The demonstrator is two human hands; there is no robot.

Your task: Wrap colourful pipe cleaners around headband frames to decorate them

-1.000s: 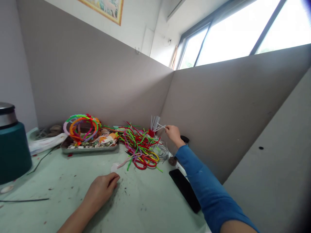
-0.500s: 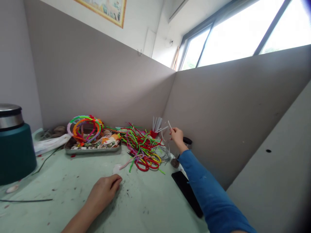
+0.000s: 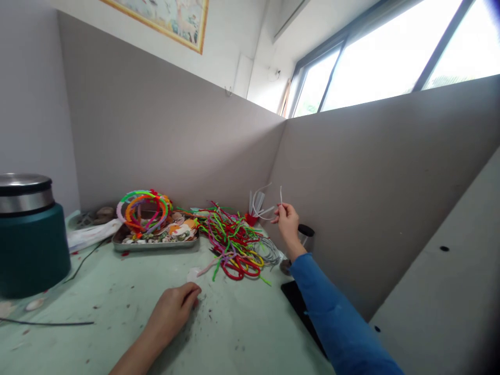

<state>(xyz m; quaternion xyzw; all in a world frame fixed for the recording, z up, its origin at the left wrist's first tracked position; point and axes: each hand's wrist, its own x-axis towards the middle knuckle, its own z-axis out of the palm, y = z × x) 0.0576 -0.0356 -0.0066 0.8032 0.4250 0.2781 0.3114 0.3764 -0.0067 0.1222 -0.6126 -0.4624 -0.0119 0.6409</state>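
Note:
My right hand point(image 3: 287, 221) is raised over the back right of the table, pinching a thin, bendy white strip point(image 3: 255, 202). The strip bows out to the left in a loop, and a short end stands up above my fingers. My left hand point(image 3: 175, 307) rests on the table at front centre with its fingers curled together; what they hold, if anything, is hidden. Just beyond its fingertips lies a flat whitish piece point(image 3: 193, 275). Between the hands and the back wall spreads a tangled heap of colourful pipe cleaners point(image 3: 222, 229), with red-handled scissors point(image 3: 233, 271) at its near edge.
A metal tray point(image 3: 156, 246) carries shells and pipe-cleaner rings point(image 3: 144, 211). Clear sticks stand in a red cup point(image 3: 250, 219) at the back. A teal bottle point(image 3: 33, 250) is at left, a black flat object point(image 3: 299, 304) under my right forearm. Grey partitions point(image 3: 175, 135) enclose the table.
My right hand has shifted slightly right, and the white strip now shows a wider loop. The view has moved a little; my left hand keeps its place on the table.

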